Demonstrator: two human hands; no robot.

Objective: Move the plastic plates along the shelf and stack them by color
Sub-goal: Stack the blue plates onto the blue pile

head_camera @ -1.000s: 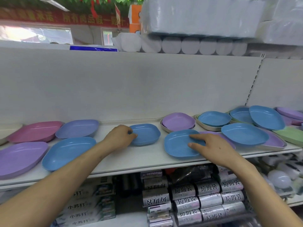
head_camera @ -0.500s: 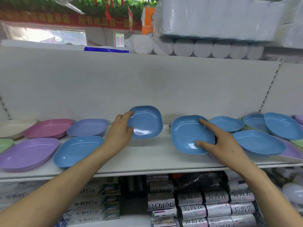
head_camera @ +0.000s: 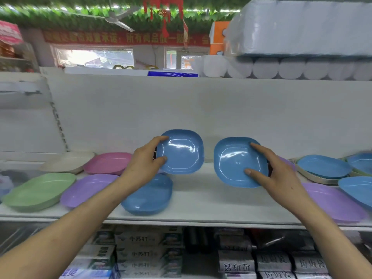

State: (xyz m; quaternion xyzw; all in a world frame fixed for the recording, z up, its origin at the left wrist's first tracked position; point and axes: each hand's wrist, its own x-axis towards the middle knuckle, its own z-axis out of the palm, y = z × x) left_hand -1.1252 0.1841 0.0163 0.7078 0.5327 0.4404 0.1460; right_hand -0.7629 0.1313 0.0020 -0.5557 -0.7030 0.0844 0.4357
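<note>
Bare shelf (head_camera: pixel 201 202) is found mid-scene, hemmed by a resting blue plate (head_camera: pixel 149 198) leftward and a purple plate (head_camera: pixel 334 202) rightward. Beyond, the blurred right-edge plates (head_camera: pixel 324 166) seem crowded.

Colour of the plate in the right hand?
The plate in the right hand is blue; head view shows it.

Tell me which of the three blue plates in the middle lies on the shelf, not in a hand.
The lowest blue plate, flat on the shelf below the left hand. The two held plates are lifted and tilted.
</note>
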